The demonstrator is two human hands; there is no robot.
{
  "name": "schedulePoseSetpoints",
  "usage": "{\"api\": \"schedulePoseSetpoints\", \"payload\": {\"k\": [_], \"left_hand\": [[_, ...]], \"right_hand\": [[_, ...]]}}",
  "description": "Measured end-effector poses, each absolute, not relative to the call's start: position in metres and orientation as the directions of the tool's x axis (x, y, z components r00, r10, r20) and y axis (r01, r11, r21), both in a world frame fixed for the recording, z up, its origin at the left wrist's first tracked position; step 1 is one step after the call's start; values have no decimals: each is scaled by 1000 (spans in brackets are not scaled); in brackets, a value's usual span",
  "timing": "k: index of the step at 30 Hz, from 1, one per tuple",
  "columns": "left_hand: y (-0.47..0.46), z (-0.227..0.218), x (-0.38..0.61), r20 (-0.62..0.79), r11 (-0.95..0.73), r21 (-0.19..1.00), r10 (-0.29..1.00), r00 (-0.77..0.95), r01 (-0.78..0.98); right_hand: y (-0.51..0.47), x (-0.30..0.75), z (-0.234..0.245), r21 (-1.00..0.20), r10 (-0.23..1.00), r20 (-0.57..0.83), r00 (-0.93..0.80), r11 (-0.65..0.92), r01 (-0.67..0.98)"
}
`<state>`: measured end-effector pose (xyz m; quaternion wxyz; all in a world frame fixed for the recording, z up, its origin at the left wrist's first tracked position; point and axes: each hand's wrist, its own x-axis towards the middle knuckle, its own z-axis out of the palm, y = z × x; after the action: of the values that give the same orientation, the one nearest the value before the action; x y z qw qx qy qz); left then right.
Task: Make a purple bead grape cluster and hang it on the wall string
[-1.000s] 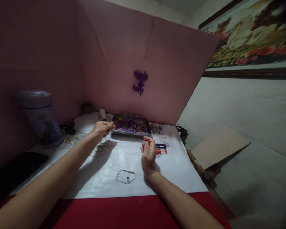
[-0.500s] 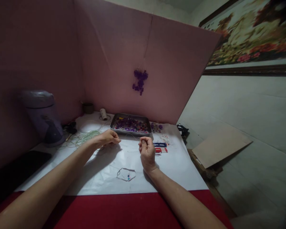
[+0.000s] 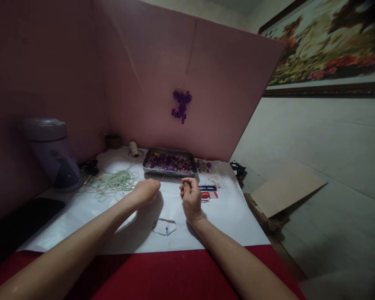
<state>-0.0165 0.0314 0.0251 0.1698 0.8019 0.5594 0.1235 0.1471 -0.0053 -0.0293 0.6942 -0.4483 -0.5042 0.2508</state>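
My right hand (image 3: 191, 197) is closed in a pinch on a thin thread (image 3: 171, 176), which arcs leftward from its fingertips in front of the bead tray (image 3: 169, 172). Level with it on the left, my left hand (image 3: 147, 192) is curled with its back turned up. Its fingertips are hidden, so what they hold cannot be made out. Between my forearms lies a thin string loop (image 3: 164, 233) with a few blue beads (image 3: 167, 229) at it. The tray is metal and full of mostly purple beads.
Tangled pale green cord (image 3: 115, 182) lies left of my left hand. Blue (image 3: 209, 188) and red (image 3: 208, 195) cutters sit beside my right hand. A thread spool (image 3: 133, 148), a purple flask (image 3: 54, 154) and a dark flat object (image 3: 28, 223) stand or lie further left. Purple beadwork (image 3: 181, 105) hangs on the pink panel.
My left hand has come slightly nearer and turned so its back faces up. The right hand stays nearly in place, still pinching the thread. The view has shifted slightly.
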Motion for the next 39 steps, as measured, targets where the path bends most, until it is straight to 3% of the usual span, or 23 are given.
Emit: {"api": "schedulePoseSetpoints", "payload": {"k": [4, 11, 17, 21, 23, 26, 30, 32, 39], "left_hand": [[34, 28, -14, 12, -293, 448, 947, 322, 845], [81, 61, 13, 0, -186, 678, 967, 253, 711], [123, 76, 24, 57, -138, 787, 987, 151, 602], [118, 80, 19, -13, -85, 869, 981, 195, 487], [105, 83, 14, -72, -49, 906, 961, 267, 421], [78, 78, 4, -145, -2, 933, 913, 381, 361], [40, 53, -1, -217, 9, 901, 875, 433, 434], [25, 38, 3, -172, -160, 780, 874, 454, 605], [14, 23, 27, 17, -409, 504, 885, 465, 761]], "right_hand": [[-5, 147, -29, -875, 799, 478, 363, 468, 121], [-4, 144, -30, -874, 805, 479, 350, 474, 105], [-4, 144, -30, -873, 803, 480, 352, 476, 107], [-3, 145, -30, -882, 813, 459, 358, 467, 70], [-1, 146, -30, -901, 834, 396, 383, 434, -14], [6, 149, -31, -922, 877, 174, 448, 305, -238], [12, 154, -33, -910, 882, 78, 464, 253, -328], [12, 155, -34, -903, 884, 74, 462, 257, -346], [11, 156, -34, -888, 882, 80, 465, 275, -368]]}}
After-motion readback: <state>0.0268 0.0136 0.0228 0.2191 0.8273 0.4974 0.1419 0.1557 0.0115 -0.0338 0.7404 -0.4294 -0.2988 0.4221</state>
